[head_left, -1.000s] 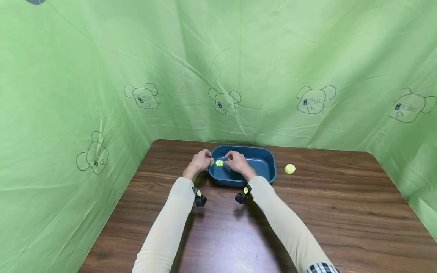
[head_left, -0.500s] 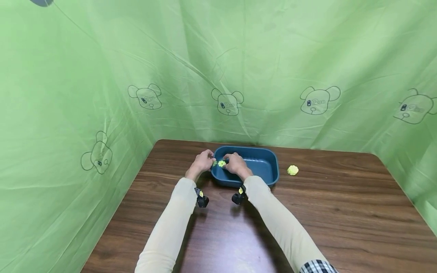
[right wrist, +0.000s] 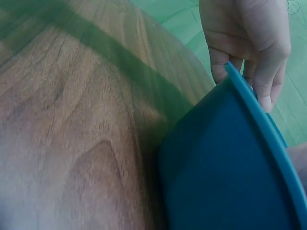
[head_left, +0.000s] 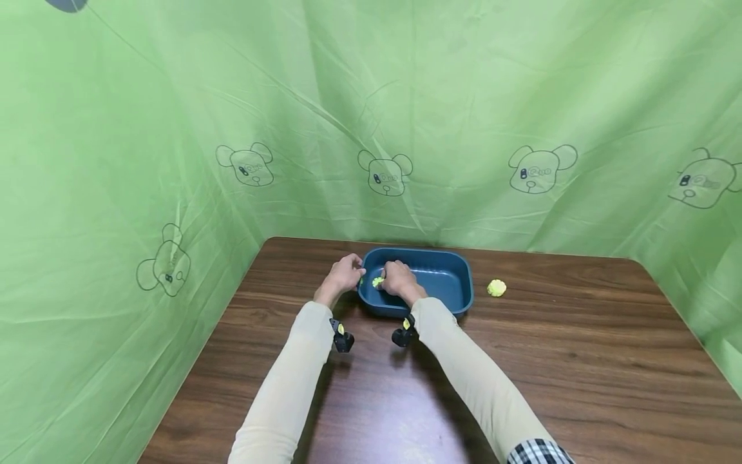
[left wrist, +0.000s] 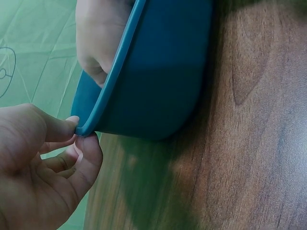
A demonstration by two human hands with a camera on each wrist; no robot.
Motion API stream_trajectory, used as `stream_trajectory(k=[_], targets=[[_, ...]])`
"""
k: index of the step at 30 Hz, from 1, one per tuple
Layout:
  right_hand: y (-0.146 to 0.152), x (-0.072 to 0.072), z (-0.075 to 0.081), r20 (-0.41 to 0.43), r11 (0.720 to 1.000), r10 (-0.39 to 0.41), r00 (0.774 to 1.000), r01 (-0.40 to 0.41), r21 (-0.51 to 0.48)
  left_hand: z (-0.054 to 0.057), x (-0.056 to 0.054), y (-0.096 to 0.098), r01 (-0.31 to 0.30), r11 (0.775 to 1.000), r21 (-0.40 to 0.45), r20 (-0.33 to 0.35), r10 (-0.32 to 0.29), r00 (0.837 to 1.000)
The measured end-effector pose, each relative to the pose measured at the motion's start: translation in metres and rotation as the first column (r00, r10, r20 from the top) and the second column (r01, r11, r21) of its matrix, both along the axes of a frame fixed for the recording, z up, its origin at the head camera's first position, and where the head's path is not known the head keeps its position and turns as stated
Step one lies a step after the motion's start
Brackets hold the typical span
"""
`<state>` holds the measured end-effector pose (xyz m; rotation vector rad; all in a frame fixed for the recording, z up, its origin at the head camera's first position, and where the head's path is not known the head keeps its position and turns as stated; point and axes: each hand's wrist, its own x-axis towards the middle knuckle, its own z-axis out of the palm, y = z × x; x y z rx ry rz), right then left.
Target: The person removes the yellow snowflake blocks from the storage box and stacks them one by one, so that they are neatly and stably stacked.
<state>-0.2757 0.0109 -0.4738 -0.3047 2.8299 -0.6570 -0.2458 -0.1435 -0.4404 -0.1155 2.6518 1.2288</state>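
A blue basin [head_left: 440,280] stands on the wooden table. My left hand [head_left: 345,274] pinches its left rim, thumb on the inside and fingers outside, as the left wrist view shows. My right hand [head_left: 400,280] reaches down into the basin's left half. At its fingertips is a small yellow-green flower-shaped piece [head_left: 378,282], partly covered by the hand; the fingers are curled at it. The basin wall hides the right fingertips in the left wrist view [left wrist: 100,74]. A faint green patch shows on the basin wall near my left thumb, perhaps a reflection.
Another yellow-green flower-shaped piece [head_left: 496,288] lies on the brown wooden table [head_left: 580,341], right of the basin. A green curtain [head_left: 464,96] with bear-face outlines hangs behind the table and along its sides.
My right hand has moved slightly down and left inside the basin. The flower-shaped piece has shifted a little lower and is now more covered. My left hand stays at the rim.
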Motion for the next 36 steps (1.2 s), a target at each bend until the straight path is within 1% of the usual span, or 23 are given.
stream_trajectory(k=[6, 9, 12, 15, 18, 20, 22, 25, 36], targets=[[0.01, 0.0, 0.002, 0.015, 0.999, -0.007, 1.0, 0.008, -0.034, -0.002, -0.001, 0.001, -0.006, 1.0, -0.019, -0.016, 0.006, 1.0], [0.017, 0.0, 0.004, 0.031, 0.997, 0.015, 0.999, -0.012, -0.081, -0.001, -0.001, 0.001, 0.0, 1.0, -0.026, -0.015, 0.0, 1.0], [0.026, 0.0, 0.005, 0.068, 0.987, 0.036, 0.997, -0.025, -0.159, -0.001, -0.001, 0.001, 0.004, 0.999, -0.032, -0.012, -0.004, 1.0], [0.034, 0.0, 0.006, 0.129, 0.965, 0.035, 0.991, 0.0, -0.264, -0.001, -0.001, 0.001, 0.003, 1.0, -0.027, -0.009, -0.003, 1.0], [0.04, 0.002, 0.007, 0.19, 0.928, 0.027, 0.981, 0.046, -0.37, -0.001, -0.001, 0.001, 0.0, 1.0, -0.013, -0.008, 0.0, 1.0], [0.043, 0.003, 0.009, 0.223, 0.904, 0.027, 0.974, 0.071, -0.422, -0.001, -0.001, 0.0, 0.0, 1.0, -0.011, -0.008, 0.0, 1.0], [0.045, 0.005, 0.011, 0.246, 0.886, 0.028, 0.969, 0.09, -0.454, 0.0, 0.0, 0.001, 0.002, 1.0, -0.016, -0.009, -0.002, 1.0], [0.049, 0.007, 0.015, 0.257, 0.877, 0.026, 0.966, 0.101, -0.469, 0.0, 0.0, 0.0, 0.004, 1.0, -0.022, -0.016, -0.005, 1.0], [0.071, 0.017, 0.031, 0.222, 0.882, 0.019, 0.975, 0.088, -0.464, -0.004, -0.004, -0.002, 0.018, 1.0, -0.006, -0.02, -0.019, 1.0]])
